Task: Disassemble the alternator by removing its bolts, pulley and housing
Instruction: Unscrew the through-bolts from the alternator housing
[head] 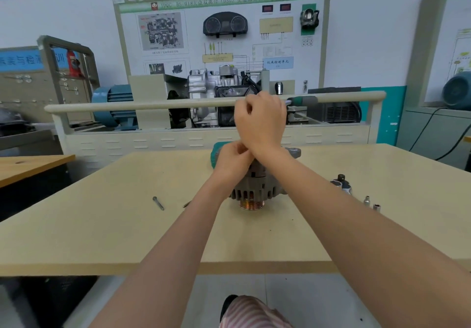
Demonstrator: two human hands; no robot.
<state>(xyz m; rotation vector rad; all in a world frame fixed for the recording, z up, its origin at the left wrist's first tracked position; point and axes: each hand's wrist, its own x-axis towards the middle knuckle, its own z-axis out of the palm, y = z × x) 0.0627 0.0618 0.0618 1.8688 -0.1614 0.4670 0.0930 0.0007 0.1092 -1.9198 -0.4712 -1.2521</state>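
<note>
Pulley (251,204) faces us on the alternator (257,187) at mid-table, so we steady its far top with our left hand (233,160), fingers curled on something hidden, while our right hand (261,121) grips a green-handled tool (302,101) raised above, probably for a bolt.

Both my arms reach forward over the alternator (254,184). My right hand (260,121) is raised well above it, wrist bent, fingers curled around what seems to be a tool handle. My left hand (233,159) sits lower, at the alternator's top, fingers curled; what it pinches is hidden.
</note>
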